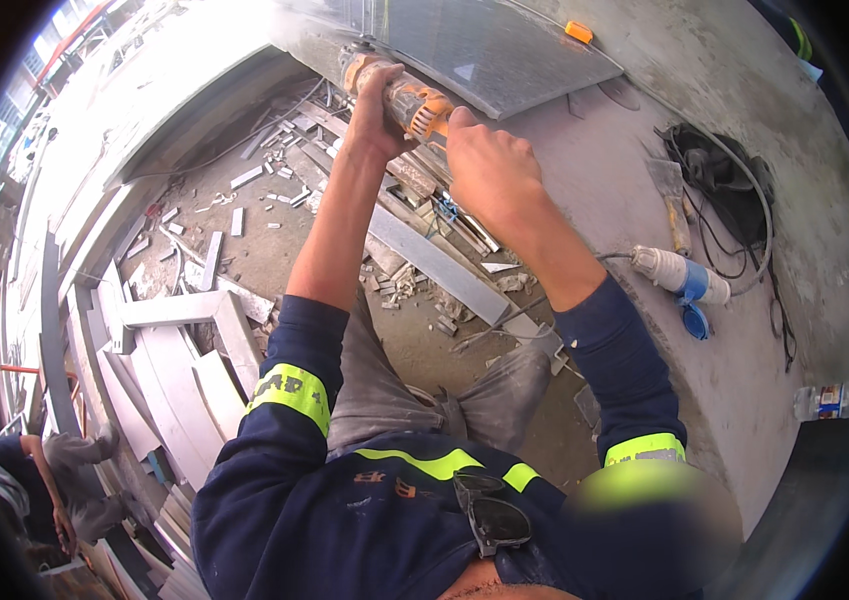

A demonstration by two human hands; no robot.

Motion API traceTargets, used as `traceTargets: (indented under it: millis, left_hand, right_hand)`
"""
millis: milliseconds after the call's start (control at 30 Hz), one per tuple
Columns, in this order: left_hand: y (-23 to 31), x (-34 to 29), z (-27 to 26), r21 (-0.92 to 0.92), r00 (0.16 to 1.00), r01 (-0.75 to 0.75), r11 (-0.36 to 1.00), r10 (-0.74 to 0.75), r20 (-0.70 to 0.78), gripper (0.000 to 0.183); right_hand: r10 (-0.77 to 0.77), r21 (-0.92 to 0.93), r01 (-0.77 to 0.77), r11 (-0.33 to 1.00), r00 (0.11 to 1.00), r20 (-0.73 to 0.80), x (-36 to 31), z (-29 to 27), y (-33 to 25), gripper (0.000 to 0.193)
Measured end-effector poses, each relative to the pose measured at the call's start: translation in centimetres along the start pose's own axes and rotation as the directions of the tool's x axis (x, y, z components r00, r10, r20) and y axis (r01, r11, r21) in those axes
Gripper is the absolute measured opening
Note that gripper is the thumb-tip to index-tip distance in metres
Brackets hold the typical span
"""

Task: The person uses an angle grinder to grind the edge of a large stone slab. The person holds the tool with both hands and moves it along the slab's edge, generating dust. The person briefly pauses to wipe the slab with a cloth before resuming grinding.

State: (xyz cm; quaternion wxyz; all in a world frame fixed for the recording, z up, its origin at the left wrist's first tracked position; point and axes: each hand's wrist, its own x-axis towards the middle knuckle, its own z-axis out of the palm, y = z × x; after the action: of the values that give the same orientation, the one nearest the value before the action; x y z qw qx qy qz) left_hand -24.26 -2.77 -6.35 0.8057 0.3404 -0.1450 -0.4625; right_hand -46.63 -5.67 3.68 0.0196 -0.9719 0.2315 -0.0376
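An orange and grey angle grinder (411,103) is held out in front of me in both hands. My left hand (376,112) wraps round its body near the head, while my right hand (489,160) grips the rear end. The grinder's head lies close to the near left edge of a dark grey stone slab (484,60); whether the disc touches it, I cannot tell. White dust or glare washes out the area just beyond the head. The slab rests on a concrete ledge (584,180).
On the ledge are an orange block (578,32), a scraper (671,200), a black bag (719,175), a blue-white cable connector (679,275) and a plastic bottle (832,402). Offcuts and a long strip (434,262) litter the ground. Another person (54,490) is at lower left.
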Motion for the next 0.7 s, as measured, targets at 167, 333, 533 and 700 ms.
traceTargets:
  millis: [167,333,533,700]
  left_hand:
    - [0.9,-0.3,0.1,-0.013,0.998,0.054,0.998,-0.054,0.025,0.051]
    - [-2.2,-3.4,2.6,-0.074,0.999,-0.046,0.996,0.048,0.021,0.041]
    - [-5.4,-6.4,5.7,-0.099,0.992,-0.122,0.988,0.118,-0.050,0.042]
    - [-4.2,-5.4,5.1,-0.043,0.996,-0.078,0.996,0.076,-0.055,0.044]
  right_hand:
    - [0.017,0.004,-0.017,1.000,1.000,0.004,0.0,-0.1,-0.7,0.036]
    - [0.034,-0.068,-0.032,0.997,0.999,0.023,-3.8,-0.4,1.1,0.032]
    - [0.052,-0.048,-0.050,0.998,0.997,0.051,-7.6,-1.1,3.3,0.042]
    - [0.005,-0.112,-0.005,0.994,1.000,0.004,-6.5,-0.9,3.0,0.029]
